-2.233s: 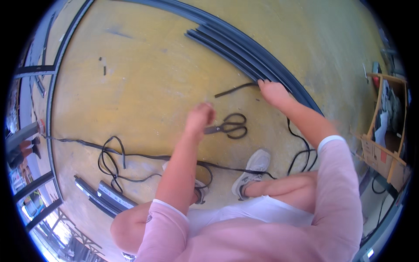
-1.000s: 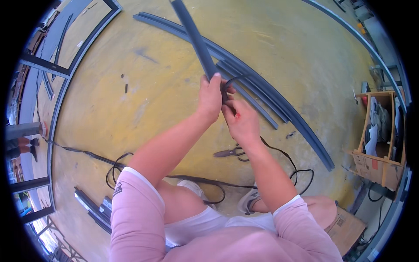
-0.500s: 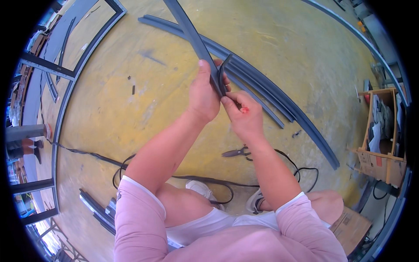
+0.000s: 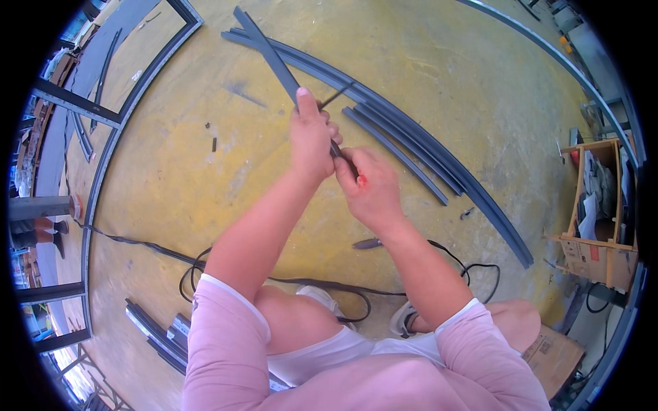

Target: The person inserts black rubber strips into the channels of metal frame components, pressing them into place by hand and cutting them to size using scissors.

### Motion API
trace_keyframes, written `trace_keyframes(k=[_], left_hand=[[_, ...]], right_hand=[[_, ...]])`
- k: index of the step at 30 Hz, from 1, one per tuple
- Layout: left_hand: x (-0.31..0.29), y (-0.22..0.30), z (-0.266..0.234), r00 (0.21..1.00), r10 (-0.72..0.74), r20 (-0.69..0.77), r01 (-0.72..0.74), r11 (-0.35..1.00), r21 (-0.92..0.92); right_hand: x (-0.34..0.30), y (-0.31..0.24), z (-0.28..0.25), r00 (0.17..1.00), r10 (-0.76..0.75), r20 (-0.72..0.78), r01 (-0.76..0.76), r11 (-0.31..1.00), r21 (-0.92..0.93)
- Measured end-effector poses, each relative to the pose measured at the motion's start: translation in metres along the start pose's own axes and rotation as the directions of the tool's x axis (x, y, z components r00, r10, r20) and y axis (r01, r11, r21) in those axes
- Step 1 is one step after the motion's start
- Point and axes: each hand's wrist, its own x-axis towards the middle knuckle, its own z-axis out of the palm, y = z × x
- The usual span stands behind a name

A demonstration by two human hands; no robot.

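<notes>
A long dark grey profile (image 4: 271, 60) slants up and to the left from my hands. My left hand (image 4: 312, 140) is closed around its lower part, the thumb lying along the top. A thin black rubber strip (image 4: 338, 94) juts out to the right from beside the left fingers. Just below, my right hand (image 4: 372, 188) pinches at the profile's near end, where a bit of black shows at the fingertips. Whether those fingers hold the profile or the strip is hidden. A red mark shows on the right hand. Scissors (image 4: 368, 244) lie on the floor, partly behind my right forearm.
Several grey profiles (image 4: 411, 127) lie on the yellow floor beyond my hands. Black rubber strip (image 4: 288, 279) runs across the floor by my feet. A large dark frame (image 4: 103, 171) stretches along the left. At right stands a wooden-framed box (image 4: 596, 243). Another person's legs (image 4: 44, 233) appear far left.
The held profile has moved left and its far end has come into view. Both hands shifted left. The black strip, earlier curved beside the profile, now sticks out straighter to the right.
</notes>
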Motion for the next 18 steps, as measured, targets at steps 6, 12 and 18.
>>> trace_keyframes(k=[6, 12, 18], left_hand=[[0.02, 0.03, -0.023, 0.995, 0.099, 0.032, -0.098, 0.994, -0.056], [0.016, 0.021, -0.021, 0.994, 0.066, 0.091, -0.052, 0.988, -0.144], [0.015, 0.013, -0.011, 0.966, 0.218, 0.139, -0.218, 0.976, -0.016]], right_hand=[[-0.041, -0.002, 0.005, 0.998, -0.019, 0.053, 0.022, 0.999, -0.045], [-0.055, 0.007, 0.002, 0.999, 0.037, 0.027, -0.034, 0.996, -0.084], [-0.009, 0.004, -0.009, 0.979, -0.186, -0.082, 0.156, 0.947, -0.282]])
